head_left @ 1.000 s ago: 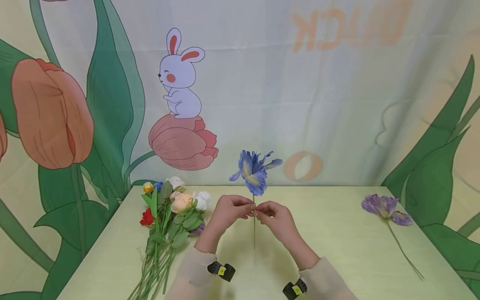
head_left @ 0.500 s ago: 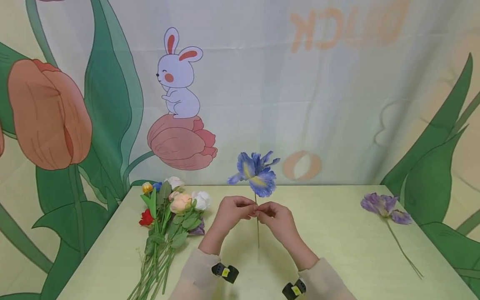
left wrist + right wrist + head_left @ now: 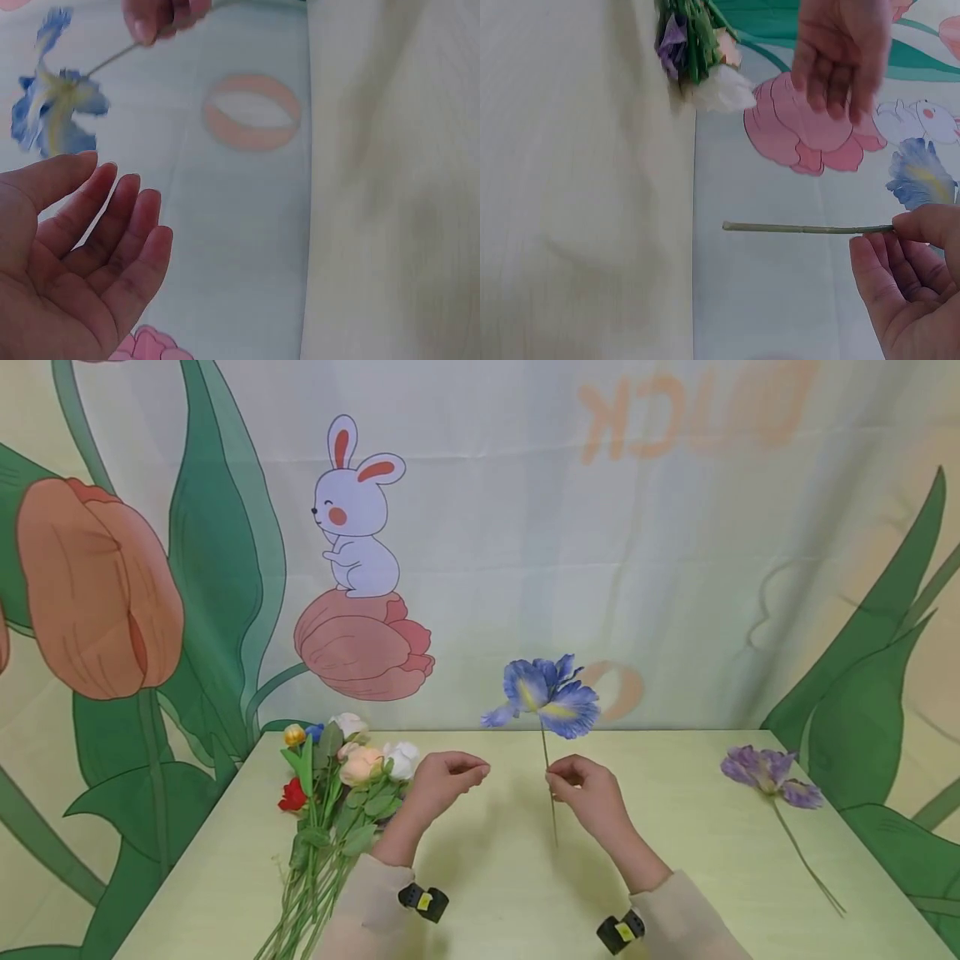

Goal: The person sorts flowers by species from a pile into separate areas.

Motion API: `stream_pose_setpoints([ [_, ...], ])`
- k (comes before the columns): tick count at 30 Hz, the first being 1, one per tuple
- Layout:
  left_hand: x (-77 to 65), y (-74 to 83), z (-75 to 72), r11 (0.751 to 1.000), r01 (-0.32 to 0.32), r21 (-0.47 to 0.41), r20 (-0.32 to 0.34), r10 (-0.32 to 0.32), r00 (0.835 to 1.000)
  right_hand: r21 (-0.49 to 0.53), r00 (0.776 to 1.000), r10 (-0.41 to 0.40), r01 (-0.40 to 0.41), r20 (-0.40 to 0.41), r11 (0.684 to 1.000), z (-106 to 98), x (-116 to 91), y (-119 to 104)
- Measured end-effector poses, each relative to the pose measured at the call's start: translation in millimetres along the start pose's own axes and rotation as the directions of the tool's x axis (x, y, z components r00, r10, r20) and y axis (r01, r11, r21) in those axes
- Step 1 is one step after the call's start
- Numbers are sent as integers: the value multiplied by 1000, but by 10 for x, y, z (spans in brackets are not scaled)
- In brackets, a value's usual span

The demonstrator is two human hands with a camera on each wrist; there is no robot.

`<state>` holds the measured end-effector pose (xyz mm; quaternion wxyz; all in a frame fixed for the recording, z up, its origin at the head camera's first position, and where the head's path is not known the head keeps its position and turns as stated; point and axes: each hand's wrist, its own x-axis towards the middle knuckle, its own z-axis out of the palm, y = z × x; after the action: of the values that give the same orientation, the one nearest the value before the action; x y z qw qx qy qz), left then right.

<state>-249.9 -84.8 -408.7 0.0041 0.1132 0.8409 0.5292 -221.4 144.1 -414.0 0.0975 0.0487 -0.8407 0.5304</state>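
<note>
A blue iris [image 3: 551,695] with yellow streaks stands nearly upright above the table, its thin stem pinched between the thumb and fingers of my right hand [image 3: 592,793]. In the right wrist view the lower stem [image 3: 795,229] sticks out past the fingertips. To the left of the flower, my left hand [image 3: 442,785] is held in the air, apart from the stem. The left wrist view shows this hand [image 3: 82,255] with relaxed, slightly bent fingers and nothing in them.
On the left of the table [image 3: 495,893] lies a bunch of artificial flowers [image 3: 341,802], with white, peach, red and yellow heads. A purple iris [image 3: 768,777] lies alone at the right. Behind the table hangs a printed curtain [image 3: 510,552].
My left hand has let go of the stem and moved left. My right hand has carried the blue iris to the right. The lying flowers have stayed put.
</note>
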Motion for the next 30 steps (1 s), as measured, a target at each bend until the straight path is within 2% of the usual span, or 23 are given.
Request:
stream_pose_setpoints([
  [4, -41, -106, -172, 998, 17, 57, -8, -17, 1000, -34, 1000, 21, -21, -7, 999, -208, -6, 100],
  [11, -139, -327, -619, 989, 52, 138, -29, -49, 998, -95, 996, 86, -88, -22, 992, -583, -49, 327],
  [15, -196, -403, -823, 981, 67, 179, -50, -59, 997, -129, 993, 110, -114, -39, 985, -795, -93, 452],
  [24, -352, -493, -1215, 965, 122, 230, -34, -117, 993, -274, 990, 132, -138, -38, 952, -1289, -189, 786],
  [30, -415, -642, -1394, 943, 166, 290, -21, -168, 986, -338, 986, 162, -166, -42, 926, -1573, -257, 1020],
])
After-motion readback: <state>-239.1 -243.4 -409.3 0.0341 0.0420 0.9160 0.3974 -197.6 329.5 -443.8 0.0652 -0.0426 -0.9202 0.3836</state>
